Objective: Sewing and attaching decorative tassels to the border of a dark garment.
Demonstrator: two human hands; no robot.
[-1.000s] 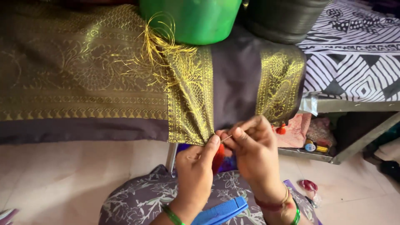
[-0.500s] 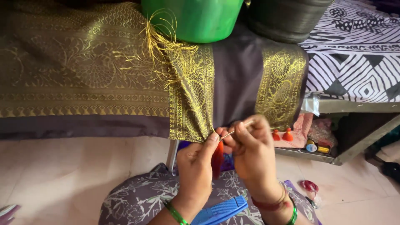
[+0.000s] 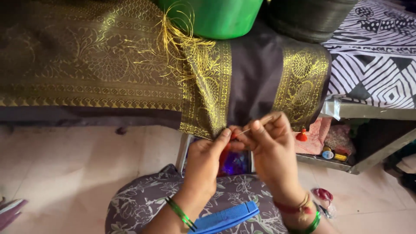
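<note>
A: Status of the fringe work?

B: Left hand (image 3: 208, 158) pinches the lower corner of the gold-bordered dark cloth (image 3: 208, 108), which hangs over the worktop (image 3: 372, 112) edge. Right hand (image 3: 271, 147) is closed on a thin needle or thread (image 3: 246, 131) at that same corner.

A: Done so far?

B: One orange tassel (image 3: 301, 136) hangs at the far border. Loose gold threads (image 3: 182, 39) higher up remain untied. My estimate: early, most of the edge left.
</note>
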